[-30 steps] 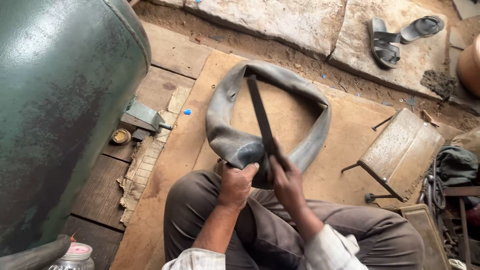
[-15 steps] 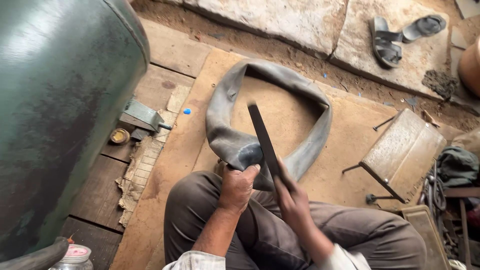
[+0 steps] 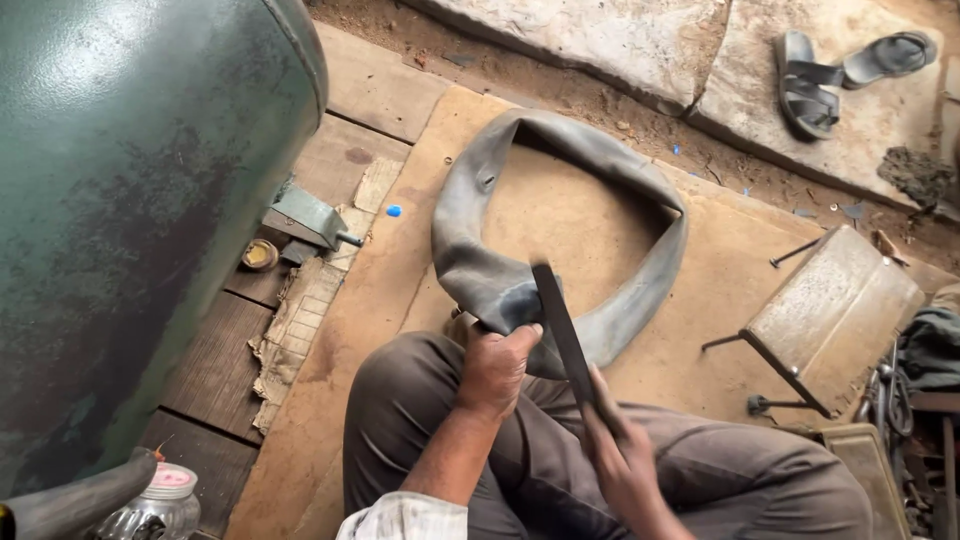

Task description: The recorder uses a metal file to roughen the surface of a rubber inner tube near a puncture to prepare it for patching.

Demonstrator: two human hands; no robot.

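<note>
Left hand (image 3: 497, 362) is clamped down, fingers curled tight over a fold of the grey inner tube (image 3: 560, 235), pinning it against the knee. Right hand (image 3: 622, 462) wraps its fingers closed around the lower end of a dark flat file (image 3: 562, 332). The file's long axis runs up and slightly left from that fist, its far tip lying on the rubber just beside the left thumb. The tube itself lies slack in a ring on the tan board (image 3: 330, 400), its loop stretching away from the knees toward the stone slabs (image 3: 620, 40); a small valve hole shows on its left flank.

Out to the left, a big green tank (image 3: 120, 200) fills the side. At its foot in the bottom corner stands a clear glass jar with a pink lid (image 3: 165, 495); contents too dim to tell. A small round tin (image 3: 260, 254) sits on the planks, and a torn strip of cardboard (image 3: 295, 320) lies along the board's edge. A tiny blue cap (image 3: 394, 211) rests nearby. A low metal stool (image 3: 835, 310) lies to the right, and a pair of sandals (image 3: 840, 70) sits on the slabs.
</note>
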